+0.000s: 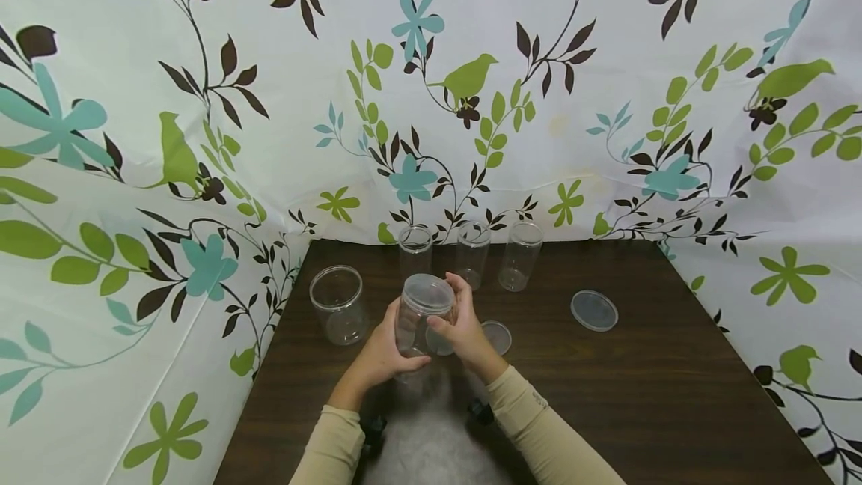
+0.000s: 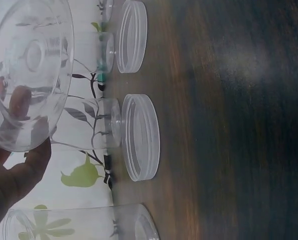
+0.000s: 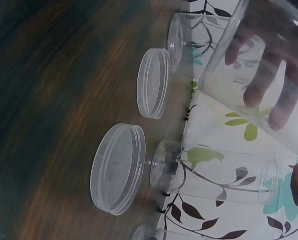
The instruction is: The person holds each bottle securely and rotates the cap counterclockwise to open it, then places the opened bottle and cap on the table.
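Note:
A clear plastic jar point(image 1: 409, 328), topped by a translucent lid point(image 1: 428, 292), is held up in front of me, tilted slightly. My left hand point(image 1: 378, 354) grips the jar's body from the left, its thumb across the lower front. From the right, my right hand point(image 1: 468, 329) holds the jar's upper part, fingers and thumb close around the lid's rim. The left wrist view shows the jar's round base point(image 2: 34, 55) clear of the table. Fingers point(image 3: 284, 95) show through the jar wall in the right wrist view.
A wider clear jar point(image 1: 339, 309) stands at left. Three tall clear jars point(image 1: 515, 264) line the back by the patterned sheet point(image 1: 572, 133). Loose lids lie on the dark wooden table point(image 1: 640, 395): one lid point(image 1: 497, 337) near my right hand, another lid point(image 1: 595, 310) farther right.

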Demonstrator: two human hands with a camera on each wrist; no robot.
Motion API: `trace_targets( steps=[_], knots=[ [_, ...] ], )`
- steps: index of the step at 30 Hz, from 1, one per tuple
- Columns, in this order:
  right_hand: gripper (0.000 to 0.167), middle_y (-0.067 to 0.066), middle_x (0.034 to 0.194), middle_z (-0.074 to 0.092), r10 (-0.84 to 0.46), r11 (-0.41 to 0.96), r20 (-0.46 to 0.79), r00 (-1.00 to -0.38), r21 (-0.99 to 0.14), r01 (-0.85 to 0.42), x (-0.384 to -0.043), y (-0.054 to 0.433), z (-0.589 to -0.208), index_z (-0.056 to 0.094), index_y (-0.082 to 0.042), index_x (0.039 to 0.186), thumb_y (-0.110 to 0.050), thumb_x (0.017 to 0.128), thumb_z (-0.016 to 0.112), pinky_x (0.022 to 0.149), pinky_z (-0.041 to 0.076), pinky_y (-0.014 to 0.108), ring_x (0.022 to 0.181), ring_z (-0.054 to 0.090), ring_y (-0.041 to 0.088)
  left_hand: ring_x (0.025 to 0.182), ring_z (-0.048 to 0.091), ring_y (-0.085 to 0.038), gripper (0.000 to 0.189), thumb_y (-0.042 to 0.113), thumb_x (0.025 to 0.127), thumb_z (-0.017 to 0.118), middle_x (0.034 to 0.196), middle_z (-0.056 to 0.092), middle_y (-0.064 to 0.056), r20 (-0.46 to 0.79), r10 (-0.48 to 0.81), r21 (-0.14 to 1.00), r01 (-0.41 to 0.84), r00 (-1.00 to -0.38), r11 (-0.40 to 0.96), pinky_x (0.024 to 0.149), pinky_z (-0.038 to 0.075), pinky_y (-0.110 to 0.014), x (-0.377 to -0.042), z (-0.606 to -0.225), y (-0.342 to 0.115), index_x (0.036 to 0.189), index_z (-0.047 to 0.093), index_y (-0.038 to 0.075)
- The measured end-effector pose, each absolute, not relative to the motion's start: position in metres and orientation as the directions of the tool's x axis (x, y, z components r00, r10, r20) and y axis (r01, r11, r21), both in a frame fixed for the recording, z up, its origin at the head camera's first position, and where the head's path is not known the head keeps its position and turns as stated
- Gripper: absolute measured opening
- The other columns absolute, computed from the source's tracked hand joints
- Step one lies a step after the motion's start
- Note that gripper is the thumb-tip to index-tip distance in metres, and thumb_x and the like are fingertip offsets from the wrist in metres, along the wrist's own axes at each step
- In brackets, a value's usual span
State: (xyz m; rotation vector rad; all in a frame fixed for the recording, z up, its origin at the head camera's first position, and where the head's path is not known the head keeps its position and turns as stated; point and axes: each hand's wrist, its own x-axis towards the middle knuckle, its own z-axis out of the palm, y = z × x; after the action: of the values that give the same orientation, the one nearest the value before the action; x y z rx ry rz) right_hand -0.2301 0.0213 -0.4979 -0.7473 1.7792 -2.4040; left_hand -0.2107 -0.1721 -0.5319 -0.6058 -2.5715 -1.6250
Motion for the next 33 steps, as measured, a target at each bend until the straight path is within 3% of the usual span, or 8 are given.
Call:
trace_targets(
  steps=[7, 12, 15, 18, 22, 27, 30, 33],
  knots=[
    [0.082, 0.017, 0.146, 0.036, -0.316, -0.377, 0.370, -0.873, -0.894, -0.242, -0.232, 0.026, -0.500, 0.017, 0.005, 0.149, -0.026, 0.095, 0.071, 0.102, 0.044, 0.024, 0.128, 0.048, 0.012, 0.114, 0.060, -0.040, 0.111, 0.019, 0.069, 0.094, 0.132, 0.057, -0.021, 0.207, 0.388, 0.910, 0.322, -0.898, 0.260, 0.096, 0.050, -0.052, -0.208, -0.527, -0.173, 0.154, 0.023, 0.008],
    [0.072, 0.005, 0.143, 0.046, -0.358, -0.488, 0.405, -0.842, -0.849, -0.201, -0.234, 0.033, -0.501, 0.022, 0.005, 0.146, -0.023, 0.096, 0.067, 0.103, 0.043, 0.026, 0.128, 0.049, 0.013, 0.120, 0.058, -0.036, 0.107, 0.015, 0.073, 0.091, 0.135, 0.054, -0.016, 0.181, 0.473, 0.943, 0.289, -0.862, 0.167, 0.098, 0.050, -0.040, -0.206, -0.525, -0.174, 0.154, 0.022, 0.009],
    [0.068, 0.004, 0.142, 0.048, -0.357, -0.526, 0.421, -0.834, -0.828, -0.193, -0.234, 0.035, -0.500, 0.026, 0.002, 0.144, -0.024, 0.097, 0.067, 0.103, 0.043, 0.027, 0.128, 0.050, 0.014, 0.121, 0.058, -0.032, 0.109, 0.017, 0.073, 0.091, 0.137, 0.053, -0.014, 0.167, 0.479, 0.944, 0.280, -0.862, 0.175, 0.099, 0.048, -0.036, -0.205, -0.524, -0.175, 0.156, 0.021, 0.011],
    [0.062, 0.005, 0.142, 0.047, -0.341, -0.547, 0.418, -0.842, -0.817, -0.184, -0.235, 0.037, -0.498, 0.029, -0.001, 0.142, -0.021, 0.097, 0.066, 0.103, 0.043, 0.027, 0.126, 0.051, 0.014, 0.121, 0.057, -0.036, 0.109, 0.014, 0.073, 0.091, 0.136, 0.053, -0.014, 0.166, 0.476, 0.953, 0.265, -0.863, 0.149, 0.098, 0.050, -0.038, -0.205, -0.525, -0.175, 0.156, 0.021, 0.014],
    [0.056, 0.013, 0.141, 0.041, -0.283, -0.630, 0.406, -0.869, -0.762, -0.150, -0.240, 0.044, -0.491, 0.031, -0.002, 0.138, -0.016, 0.097, 0.066, 0.104, 0.045, 0.031, 0.126, 0.051, 0.019, 0.121, 0.058, -0.040, 0.110, 0.013, 0.072, 0.093, 0.136, 0.055, -0.016, 0.183, 0.418, 0.949, 0.270, -0.890, 0.161, 0.098, 0.050, -0.048, -0.205, -0.527, -0.175, 0.156, 0.023, 0.017],
    [0.050, 0.024, 0.144, 0.022, -0.207, -0.744, 0.401, -0.892, -0.657, -0.123, -0.248, 0.067, -0.482, 0.026, -0.005, 0.138, -0.010, 0.098, 0.056, 0.106, 0.045, 0.040, 0.134, 0.039, 0.032, 0.128, 0.054, -0.032, 0.115, 0.021, 0.071, 0.095, 0.143, 0.053, -0.016, 0.181, 0.275, 0.922, 0.260, -0.944, 0.286, 0.107, 0.038, -0.054, -0.205, -0.528, -0.176, 0.159, 0.019, 0.018],
    [0.051, 0.023, 0.144, 0.019, -0.175, -0.742, 0.392, -0.903, -0.656, -0.140, -0.253, 0.085, -0.480, 0.023, -0.006, 0.141, -0.012, 0.099, 0.051, 0.105, 0.045, 0.041, 0.135, 0.035, 0.034, 0.135, 0.048, -0.036, 0.116, 0.023, 0.075, 0.092, 0.149, 0.047, -0.019, 0.178, 0.226, 0.922, 0.243, -0.958, 0.303, 0.110, 0.033, -0.059, -0.207, -0.529, -0.178, 0.160, 0.014, 0.019],
    [0.058, 0.020, 0.143, 0.023, -0.139, -0.659, 0.369, -0.919, -0.727, -0.192, -0.257, 0.105, -0.481, 0.020, -0.003, 0.148, -0.012, 0.098, 0.048, 0.101, 0.047, 0.039, 0.131, 0.041, 0.030, 0.139, 0.042, -0.039, 0.113, 0.023, 0.079, 0.089, 0.153, 0.042, -0.021, 0.187, 0.206, 0.920, 0.245, -0.961, 0.305, 0.111, 0.030, -0.060, -0.210, -0.528, -0.179, 0.160, 0.010, 0.018]
  ],
)
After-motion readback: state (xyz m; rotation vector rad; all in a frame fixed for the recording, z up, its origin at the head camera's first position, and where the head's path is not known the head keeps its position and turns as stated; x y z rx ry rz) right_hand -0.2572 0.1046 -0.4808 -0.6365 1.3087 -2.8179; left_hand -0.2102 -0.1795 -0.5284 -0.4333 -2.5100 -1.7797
